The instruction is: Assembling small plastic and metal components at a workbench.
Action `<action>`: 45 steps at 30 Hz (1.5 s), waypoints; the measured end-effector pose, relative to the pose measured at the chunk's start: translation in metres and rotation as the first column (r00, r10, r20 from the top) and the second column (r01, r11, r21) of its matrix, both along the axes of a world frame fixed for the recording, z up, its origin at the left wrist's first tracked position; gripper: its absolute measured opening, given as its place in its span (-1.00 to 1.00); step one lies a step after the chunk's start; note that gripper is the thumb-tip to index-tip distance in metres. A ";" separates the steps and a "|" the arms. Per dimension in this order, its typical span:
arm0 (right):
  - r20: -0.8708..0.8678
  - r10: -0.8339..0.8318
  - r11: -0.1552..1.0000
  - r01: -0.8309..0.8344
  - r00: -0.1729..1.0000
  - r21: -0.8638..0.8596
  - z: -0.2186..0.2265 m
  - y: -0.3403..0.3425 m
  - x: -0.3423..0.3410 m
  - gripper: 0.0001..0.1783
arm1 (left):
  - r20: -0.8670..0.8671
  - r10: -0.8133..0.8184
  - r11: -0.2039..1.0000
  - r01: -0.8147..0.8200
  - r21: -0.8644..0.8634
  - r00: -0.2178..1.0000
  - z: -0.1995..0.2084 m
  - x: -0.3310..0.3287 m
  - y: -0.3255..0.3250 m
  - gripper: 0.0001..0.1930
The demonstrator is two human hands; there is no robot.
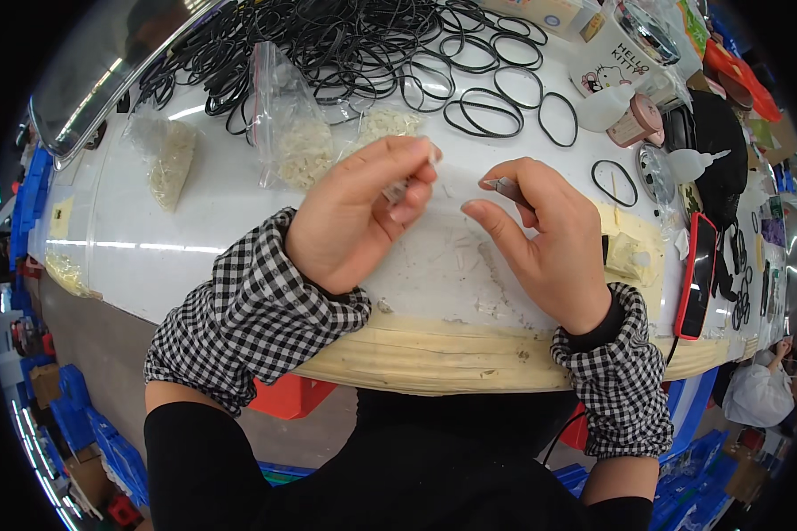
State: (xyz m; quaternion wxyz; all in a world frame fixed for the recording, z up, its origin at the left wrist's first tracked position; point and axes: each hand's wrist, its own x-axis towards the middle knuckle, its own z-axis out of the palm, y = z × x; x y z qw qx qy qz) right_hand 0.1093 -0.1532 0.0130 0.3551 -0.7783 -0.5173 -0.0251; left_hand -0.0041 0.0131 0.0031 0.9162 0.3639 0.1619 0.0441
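Observation:
My left hand [354, 208] is raised over the white table, thumb and forefinger pinching a tiny whitish piece [433, 156]. Something pale and clear also shows between its curled fingers, too covered to name. To its right, my right hand [553, 239] has its fingers curled round a small grey metal tool with a pointed tip [509, 189]; most of the tool is hidden, so its kind is unclear. The thumb of that hand stands off from the forefinger. The hands are apart. Beyond my left hand sit clear bags of small cream-coloured pieces [305, 152].
Black rubber-like loops [328, 44] heap at the back, with looser ones [484, 113] to the right. Another bag of pieces [170, 168] lies left. At right are a red-framed phone [698, 276], white squeeze bottle [604, 108] and pink jar [636, 122]. Yellow tape covers the near edge [443, 354].

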 end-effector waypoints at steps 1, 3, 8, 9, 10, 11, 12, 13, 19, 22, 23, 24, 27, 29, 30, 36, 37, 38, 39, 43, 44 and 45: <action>0.011 0.013 1.000 -0.013 1.000 -0.011 -0.002 0.000 0.002 -0.82 | 0.021 0.071 0.996 -0.070 -0.055 0.997 -0.001 0.001 0.006 -0.87; 0.033 0.039 0.999 -0.038 0.999 -0.035 -0.010 -0.001 0.006 -0.77 | 0.039 0.102 0.987 -0.096 -0.127 0.994 -0.006 0.002 0.011 -0.87; 0.065 0.073 0.984 -0.061 0.995 -0.165 -0.012 0.003 0.001 -0.66 | -0.030 0.181 0.968 -0.183 -0.169 0.983 -0.004 0.003 0.008 -0.87; 0.069 0.082 0.982 -0.069 0.994 -0.174 -0.012 0.003 0.000 -0.67 | -0.049 0.194 0.966 -0.199 -0.167 0.980 -0.002 0.003 0.006 -0.86; 0.062 0.090 0.982 -0.078 0.994 -0.170 -0.013 0.003 0.001 -0.67 | -0.068 0.209 0.962 -0.217 -0.163 0.976 0.000 0.003 0.005 -0.85; 0.055 0.098 0.982 -0.087 0.994 -0.167 -0.013 0.002 0.001 -0.68 | -0.074 0.205 0.964 -0.214 -0.155 0.976 0.001 0.003 0.004 -0.85; 0.048 0.106 0.982 -0.097 0.993 -0.163 -0.014 0.002 0.002 -0.69 | -0.080 0.202 0.966 -0.212 -0.146 0.976 0.003 0.003 0.003 -0.85; 0.051 0.109 0.983 -0.099 0.993 -0.157 -0.014 0.002 0.002 -0.70 | -0.084 0.196 0.969 -0.206 -0.139 0.977 0.003 0.003 0.002 -0.85; -0.058 0.073 0.994 -0.068 0.996 0.080 -0.015 0.006 0.006 -0.82 | -0.166 0.049 0.994 -0.031 0.105 0.985 0.007 0.001 -0.006 -0.78; -0.216 0.073 0.983 -0.034 0.974 0.181 -0.002 0.006 0.005 -0.87 | -0.168 -0.129 0.979 0.153 0.138 0.977 0.003 0.000 -0.007 -0.74; -0.237 0.078 0.980 -0.031 0.968 0.195 0.000 0.005 0.004 -0.88 | -0.164 -0.147 0.976 0.170 0.138 0.975 0.000 0.000 -0.008 -0.74; -0.257 0.083 0.977 -0.028 0.963 0.209 0.001 0.006 0.002 -0.89 | -0.150 -0.175 0.973 0.195 0.125 0.973 0.000 -0.001 -0.008 -0.74; -0.285 0.091 0.968 -0.018 0.954 0.249 -0.001 0.006 0.000 -0.89 | -0.112 -0.242 0.963 0.252 0.092 0.964 0.001 -0.001 -0.011 -0.78; -0.262 0.085 0.974 -0.024 0.961 0.226 0.000 0.005 -0.001 -0.88 | -0.113 -0.213 0.971 0.223 0.090 0.971 0.001 -0.001 -0.010 -0.81; -0.250 0.082 0.976 -0.027 0.965 0.215 0.001 0.004 -0.001 -0.87 | -0.114 -0.198 0.974 0.209 0.090 0.973 0.001 -0.001 -0.009 -0.82; -0.244 0.074 0.976 -0.019 0.967 0.219 0.001 0.004 -0.005 -0.85 | -0.114 -0.119 0.985 0.132 0.113 0.986 0.002 -0.001 -0.011 -0.82; -0.242 0.083 0.973 -0.026 0.967 0.230 0.001 0.004 -0.006 -0.86 | -0.106 -0.125 0.984 0.136 0.111 0.986 0.002 0.000 -0.012 -0.82; -0.240 0.092 0.970 -0.032 0.966 0.241 0.000 0.004 -0.007 -0.86 | -0.099 -0.130 0.984 0.141 0.108 0.986 0.002 0.000 -0.012 -0.82; -0.238 0.100 0.967 -0.038 0.966 0.252 0.000 0.003 -0.007 -0.87 | -0.092 -0.136 0.984 0.146 0.105 0.986 0.001 0.000 -0.012 -0.81; -0.181 0.138 0.973 -0.099 0.974 0.208 0.003 0.003 -0.006 -0.86 | -0.039 -0.210 0.972 0.213 0.096 0.977 -0.002 -0.001 -0.010 -0.79; -0.183 0.138 0.977 -0.103 0.973 0.189 0.005 0.004 -0.006 -0.85 | -0.025 -0.228 0.969 0.229 0.088 0.973 -0.003 -0.001 -0.008 -0.78; -0.184 0.138 0.980 -0.107 0.973 0.170 0.006 0.004 -0.006 -0.83 | -0.011 -0.246 0.966 0.246 0.081 0.969 -0.003 -0.001 -0.007 -0.78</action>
